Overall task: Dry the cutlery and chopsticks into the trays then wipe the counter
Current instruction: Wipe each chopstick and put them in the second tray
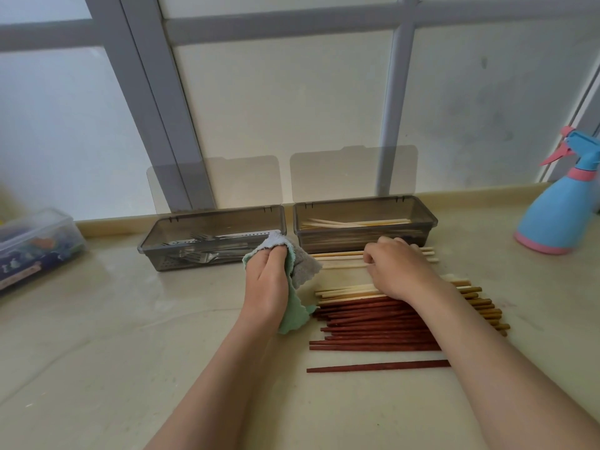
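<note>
**Cloth in one hand, chopsticks under the other**

The left hand (266,277) grips a bunched cloth (303,266), grey on one face and mint green on the other. The fingers are closed round it, and it sits just in front of the gap between the two trays.

The right hand (397,269) lies palm down on the row of pale chopsticks (337,254) nearest the trays. Its fingers curl onto them with the tips touching. The thumb is hidden, so whether it has actually pinched one cannot be told.

More pale sticks lie nearer the person, and against them is a wide bed of dark red chopsticks (373,323) on the counter (130,336), all running left to right. One red stick lies apart at the near edge.

Two smoky grey trays stand side by side at the back, lids raised against the window. The left tray (152,251) holds forks (201,254) and other steel pieces. The right tray (363,238) holds a few pale chopsticks (350,223).

A blue and pink spray bottle (558,209) stands at the far right and shows no label. A clear lidded box (42,241) at the far left has a printed band, but its writing is too blurred to read.
</note>
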A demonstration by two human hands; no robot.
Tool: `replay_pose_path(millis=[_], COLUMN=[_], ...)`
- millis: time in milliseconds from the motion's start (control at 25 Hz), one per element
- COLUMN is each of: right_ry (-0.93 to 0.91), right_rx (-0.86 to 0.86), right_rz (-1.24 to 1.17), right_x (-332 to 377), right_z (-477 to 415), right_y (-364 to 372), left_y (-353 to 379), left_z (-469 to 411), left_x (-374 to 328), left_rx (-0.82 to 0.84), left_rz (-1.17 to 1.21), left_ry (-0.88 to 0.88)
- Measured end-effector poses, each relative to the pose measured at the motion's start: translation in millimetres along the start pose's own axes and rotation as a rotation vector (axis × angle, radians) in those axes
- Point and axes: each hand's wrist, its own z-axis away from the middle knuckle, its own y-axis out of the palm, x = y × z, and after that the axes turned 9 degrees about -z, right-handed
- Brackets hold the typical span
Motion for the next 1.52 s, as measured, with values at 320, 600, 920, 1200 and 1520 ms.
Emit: replay_pose_path(millis=[320, 600, 920, 1200, 1520], right_ry=[-0.009, -0.291, -0.337, -0.351, -0.341], right_rx=[-0.058, 0.020, 0.009, -0.094, -0.177], right_rz=[-0.045, -0.494, -0.640, -0.714, -0.773], right_x=[9, 45, 66, 74, 86], right_z=[7, 39, 41, 43, 41], right_y=[-13, -25, -5, 5, 8], left_y=[-3, -2, -1, -2, 11], left_z=[-1, -2, -4, -3, 5], left_x=[1, 2, 0, 1, 1], left_rx=[-0.014, -0.002, -0.082, -0.078, -0.017], left_rz=[-0.061, -0.025, -0.012, -0.146, -0.163], left_ry=[0.025, -0.002, 0.030, 0.157, 0.219])
